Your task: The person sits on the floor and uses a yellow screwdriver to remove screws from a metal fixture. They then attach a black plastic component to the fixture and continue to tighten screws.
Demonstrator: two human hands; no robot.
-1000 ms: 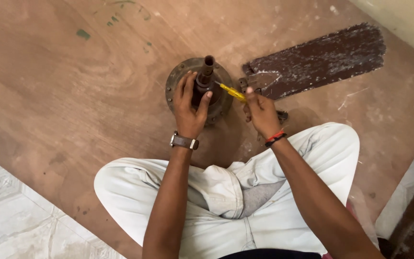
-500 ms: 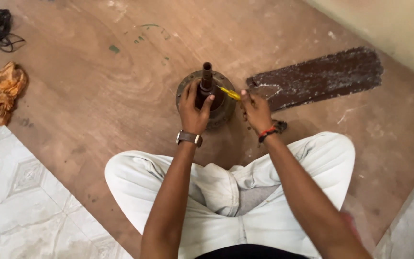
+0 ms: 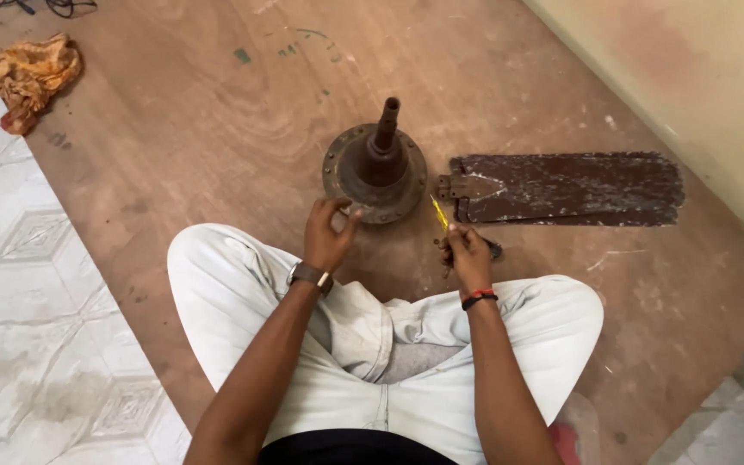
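A rusty round fan motor hub with an upright shaft stands on the wooden floor in front of my crossed legs. My left hand hovers just below its rim, fingers apart, holding nothing. A yellow-handled screwdriver is gripped in my right hand, its tip pointing up toward the hub's right edge. Dark, worn fan blades lie flat to the right of the hub.
An orange rag lies at the far left, with black cables above it. Pale patterned tiles run along the left. A cream wall bounds the right side.
My left hand has let go of the hub's shaft and drawn back toward me. My right hand with the screwdriver has also pulled back from the hub. The camera view has tilted back.
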